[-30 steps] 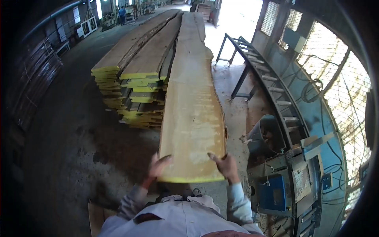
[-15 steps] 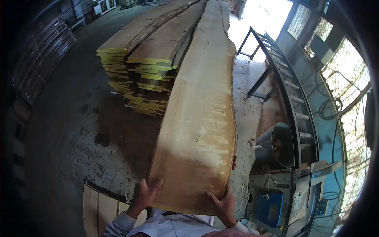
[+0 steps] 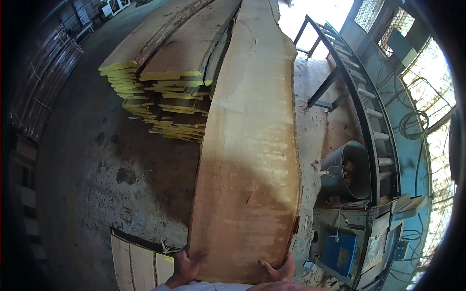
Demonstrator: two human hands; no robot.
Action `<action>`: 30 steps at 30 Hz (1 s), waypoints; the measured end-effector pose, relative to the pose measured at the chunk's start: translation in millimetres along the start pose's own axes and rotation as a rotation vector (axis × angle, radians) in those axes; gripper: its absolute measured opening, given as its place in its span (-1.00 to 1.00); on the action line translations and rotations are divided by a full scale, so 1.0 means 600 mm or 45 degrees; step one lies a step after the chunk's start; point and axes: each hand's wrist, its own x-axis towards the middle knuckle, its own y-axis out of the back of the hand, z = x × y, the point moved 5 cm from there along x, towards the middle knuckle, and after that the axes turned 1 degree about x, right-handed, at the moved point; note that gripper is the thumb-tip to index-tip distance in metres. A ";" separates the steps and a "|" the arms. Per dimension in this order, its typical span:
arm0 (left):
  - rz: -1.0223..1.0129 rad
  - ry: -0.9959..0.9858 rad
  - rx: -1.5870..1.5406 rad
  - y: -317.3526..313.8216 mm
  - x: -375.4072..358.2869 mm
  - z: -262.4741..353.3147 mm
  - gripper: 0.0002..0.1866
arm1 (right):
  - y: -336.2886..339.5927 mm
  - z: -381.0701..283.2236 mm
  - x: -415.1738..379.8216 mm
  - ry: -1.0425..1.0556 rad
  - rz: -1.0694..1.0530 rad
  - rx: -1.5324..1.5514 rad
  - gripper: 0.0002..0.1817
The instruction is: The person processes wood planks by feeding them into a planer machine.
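At 9 o'clock, dark racks [image 3: 43,82] were seen along the wall. At 7 o'clock, pale boards [image 3: 138,264] lay flat on the stained floor [image 3: 97,184]. At 11 o'clock, a stack [image 3: 160,92] of planks stood with its ends painted yellow.

At 6 o'clock, the left hand [image 3: 187,269] was clamped on the near left corner of the slab [image 3: 250,174], thumb on top, the fingers hidden beneath. The slab was a long, rough-edged plank: its near end was held at the bottom of the view, and its length ran away toward 12 o'clock, just beside the stack's right edge. Whether its far end rested on the stack could not be told. The right hand [image 3: 279,270] was closed on the near right corner in the same way, thumb on the face.

The step in hand was judged to be the carrying or sliding of the slab's near end, with both hands bearing the weight. The next move was judged to call for an even hold at both corners, so that the slab would not twist or slip, and for care with the raw edges.

At 4 o'clock, a grey bucket [image 3: 347,169] lay tilted beside a blue machine [image 3: 340,247]. From 1 o'clock to 3 o'clock, a roller track [image 3: 361,97] curved along the mesh windows [image 3: 432,77].

No brand, label or writing could be read; only the yellow paint was noted.
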 end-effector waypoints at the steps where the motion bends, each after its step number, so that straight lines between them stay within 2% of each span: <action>1: -0.007 0.011 0.005 0.008 -0.004 -0.013 -0.42 | 0.002 0.006 0.000 0.006 0.003 -0.044 -0.11; 3: -0.069 0.268 0.567 0.031 -0.015 -0.067 -0.52 | 0.009 0.026 -0.001 -0.020 0.021 -0.106 -0.10; 5: -0.035 0.237 0.427 0.030 -0.012 -0.072 -0.51 | 0.009 0.002 0.001 -0.033 0.047 -0.163 -0.09; 7: 0.019 0.236 0.279 0.024 -0.015 -0.065 -0.51 | 0.001 -0.048 -0.011 -0.211 -0.103 -0.278 -0.27; 10: 0.029 0.336 0.369 0.027 -0.009 -0.083 -0.51 | -0.010 -0.042 -0.003 -0.141 -0.055 -0.288 -0.27; 19: 0.110 0.517 0.520 0.073 0.040 -0.100 -0.49 | -0.056 -0.033 0.015 -0.294 -0.073 -0.391 -0.22; 30: 0.046 0.484 0.623 0.141 0.120 -0.107 -0.47 | -0.121 -0.029 0.000 -0.401 -0.004 -0.361 -0.16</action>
